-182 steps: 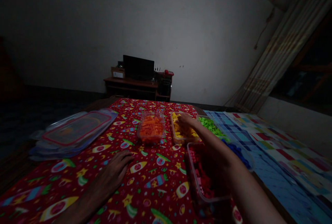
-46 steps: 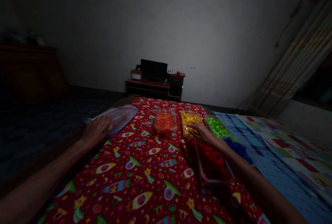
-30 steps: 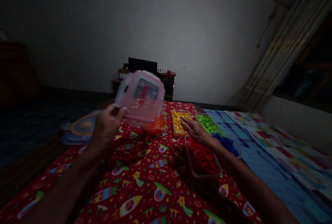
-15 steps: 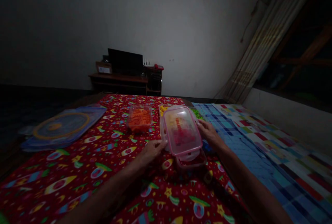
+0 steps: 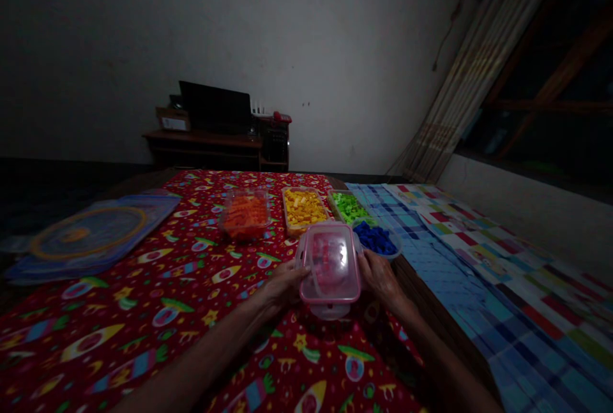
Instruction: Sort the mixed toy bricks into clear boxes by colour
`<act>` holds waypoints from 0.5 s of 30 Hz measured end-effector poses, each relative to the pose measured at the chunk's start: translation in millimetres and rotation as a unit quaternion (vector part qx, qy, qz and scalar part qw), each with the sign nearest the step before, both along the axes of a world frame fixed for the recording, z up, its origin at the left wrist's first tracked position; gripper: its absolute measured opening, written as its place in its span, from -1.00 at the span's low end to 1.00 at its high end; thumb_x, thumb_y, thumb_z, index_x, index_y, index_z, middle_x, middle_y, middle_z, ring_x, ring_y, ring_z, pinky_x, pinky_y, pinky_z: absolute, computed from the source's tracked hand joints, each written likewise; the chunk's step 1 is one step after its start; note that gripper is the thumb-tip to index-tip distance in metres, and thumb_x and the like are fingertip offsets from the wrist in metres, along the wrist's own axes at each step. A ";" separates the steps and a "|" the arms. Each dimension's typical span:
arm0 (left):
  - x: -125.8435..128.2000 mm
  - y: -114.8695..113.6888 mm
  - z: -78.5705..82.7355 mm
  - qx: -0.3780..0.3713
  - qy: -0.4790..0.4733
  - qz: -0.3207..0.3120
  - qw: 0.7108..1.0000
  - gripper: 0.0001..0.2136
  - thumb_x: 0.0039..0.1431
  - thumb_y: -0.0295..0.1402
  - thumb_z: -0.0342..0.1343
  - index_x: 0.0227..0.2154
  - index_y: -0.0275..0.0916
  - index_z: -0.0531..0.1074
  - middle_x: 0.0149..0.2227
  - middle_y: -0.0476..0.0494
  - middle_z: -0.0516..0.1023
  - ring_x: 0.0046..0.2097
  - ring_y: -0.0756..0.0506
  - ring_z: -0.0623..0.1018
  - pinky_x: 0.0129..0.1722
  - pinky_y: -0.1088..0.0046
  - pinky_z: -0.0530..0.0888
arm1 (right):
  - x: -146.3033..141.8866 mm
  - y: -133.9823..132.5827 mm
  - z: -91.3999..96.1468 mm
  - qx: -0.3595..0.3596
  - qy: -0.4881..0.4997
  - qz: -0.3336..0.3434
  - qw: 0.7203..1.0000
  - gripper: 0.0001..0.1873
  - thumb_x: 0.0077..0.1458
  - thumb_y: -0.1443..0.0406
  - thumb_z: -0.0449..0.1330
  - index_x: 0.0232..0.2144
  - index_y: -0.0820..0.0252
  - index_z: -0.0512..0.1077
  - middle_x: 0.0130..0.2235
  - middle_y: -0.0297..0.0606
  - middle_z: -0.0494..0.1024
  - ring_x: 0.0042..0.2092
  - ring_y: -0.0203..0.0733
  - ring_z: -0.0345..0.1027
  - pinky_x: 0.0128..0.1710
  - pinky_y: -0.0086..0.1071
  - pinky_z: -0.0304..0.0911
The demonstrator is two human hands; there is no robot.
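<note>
A clear plastic lid with a pink rim (image 5: 332, 253) lies over a clear container (image 5: 330, 311) in front of me. Red pieces show through it, too blurred to make out singly. On the left edge of the lid, my left hand (image 5: 286, 280) closes its fingers. My right hand (image 5: 380, 276) grips the opposite edge, with its fingertips partly hidden behind the side flap. Just beyond stand a tub of blue pieces (image 5: 376, 237), a box of green pieces (image 5: 348, 207), a box of yellow pieces (image 5: 305, 209) and a box of orange pieces (image 5: 246, 214).
Several flat lids with blue edges, one with a round yellow ring (image 5: 89, 234), are stacked at the left. A red patterned cloth (image 5: 191, 336) covers the table. Checked bedding (image 5: 450, 272) lies at the right. A desk with a dark monitor (image 5: 215, 106) stands against the wall.
Both hands have lowered the pink-rimmed lid from a tilt onto the container of red pieces. The yellow, green and blue pieces behind it now show. The view has shifted slightly right.
</note>
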State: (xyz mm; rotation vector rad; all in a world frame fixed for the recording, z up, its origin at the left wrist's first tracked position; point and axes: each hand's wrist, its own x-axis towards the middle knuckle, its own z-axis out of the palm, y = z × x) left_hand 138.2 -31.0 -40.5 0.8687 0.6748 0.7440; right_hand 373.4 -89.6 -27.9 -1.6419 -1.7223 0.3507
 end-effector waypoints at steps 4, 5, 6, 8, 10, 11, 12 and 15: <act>-5.5 -2.4 5.3 -0.007 0.000 0.008 1.000 -0.56 -0.27 -0.25 0.40 -0.28 -0.37 0.49 -0.40 -0.20 0.61 -0.43 -0.09 0.58 -0.36 0.42 0.49 | -12.3 6.1 6.9 0.002 0.011 -0.072 0.997 -0.56 0.17 0.08 -0.11 -0.42 0.21 0.44 -0.40 -0.13 0.52 -0.34 -0.08 0.37 -0.29 -0.28 0.19; -7.3 -3.3 4.9 -0.001 0.005 0.009 1.000 -0.57 -0.26 -0.24 0.39 -0.30 -0.37 0.49 -0.41 -0.19 0.61 -0.43 -0.09 0.58 -0.36 0.43 0.49 | -15.6 7.9 9.9 0.005 0.020 -0.081 0.996 -0.56 0.16 0.08 -0.10 -0.42 0.22 0.44 -0.40 -0.13 0.53 -0.34 -0.09 0.38 -0.30 -0.30 0.19; -8.9 -4.3 4.4 0.004 0.011 0.009 1.000 -0.58 -0.25 -0.21 0.39 -0.32 -0.37 0.49 -0.41 -0.19 0.61 -0.43 -0.09 0.58 -0.36 0.43 0.49 | -18.5 9.6 13.0 0.007 0.031 -0.086 0.996 -0.56 0.15 0.08 -0.09 -0.41 0.24 0.45 -0.39 -0.13 0.53 -0.33 -0.09 0.38 -0.31 -0.31 0.18; -11.3 -6.7 4.4 0.019 0.034 0.029 0.999 -0.58 -0.23 -0.15 0.37 -0.33 -0.35 0.48 -0.40 -0.17 0.61 -0.41 -0.09 0.58 -0.38 0.44 0.49 | -22.2 13.0 18.6 0.003 0.054 -0.083 0.995 -0.56 0.12 0.07 -0.07 -0.40 0.27 0.46 -0.38 -0.12 0.54 -0.32 -0.10 0.39 -0.33 -0.34 0.18; -11.2 -8.6 4.4 0.037 0.070 0.065 0.995 -0.56 -0.23 -0.10 0.35 -0.32 -0.31 0.48 -0.40 -0.15 0.61 -0.40 -0.11 0.58 -0.40 0.43 0.49 | -23.1 16.3 22.7 -0.011 0.067 -0.072 0.995 -0.55 0.10 0.06 -0.06 -0.41 0.29 0.46 -0.37 -0.12 0.54 -0.33 -0.11 0.38 -0.37 -0.36 0.18; -10.1 -9.2 3.9 0.043 0.085 0.080 0.992 -0.54 -0.23 -0.07 0.35 -0.32 -0.30 0.47 -0.40 -0.14 0.61 -0.39 -0.12 0.58 -0.40 0.42 0.49 | -22.7 17.8 24.0 -0.017 0.069 -0.066 0.995 -0.54 0.09 0.06 -0.06 -0.42 0.30 0.45 -0.38 -0.12 0.53 -0.34 -0.12 0.37 -0.38 -0.37 0.17; -8.4 -9.4 2.8 0.046 0.092 0.088 0.991 -0.53 -0.23 -0.06 0.34 -0.31 -0.29 0.47 -0.40 -0.14 0.61 -0.38 -0.13 0.58 -0.39 0.41 0.50 | -22.1 19.0 24.8 -0.022 0.069 -0.064 0.995 -0.55 0.09 0.06 -0.06 -0.43 0.30 0.45 -0.40 -0.13 0.53 -0.35 -0.13 0.35 -0.40 -0.38 0.16; -2.7 -8.8 -2.2 0.043 0.069 0.082 0.993 -0.50 -0.22 -0.04 0.34 -0.28 -0.31 0.46 -0.37 -0.18 0.61 -0.37 -0.14 0.58 -0.34 0.38 0.51 | -20.5 19.7 25.8 -0.021 0.068 -0.068 0.995 -0.55 0.09 0.07 -0.07 -0.49 0.29 0.43 -0.47 -0.19 0.48 -0.41 -0.20 0.29 -0.46 -0.42 0.11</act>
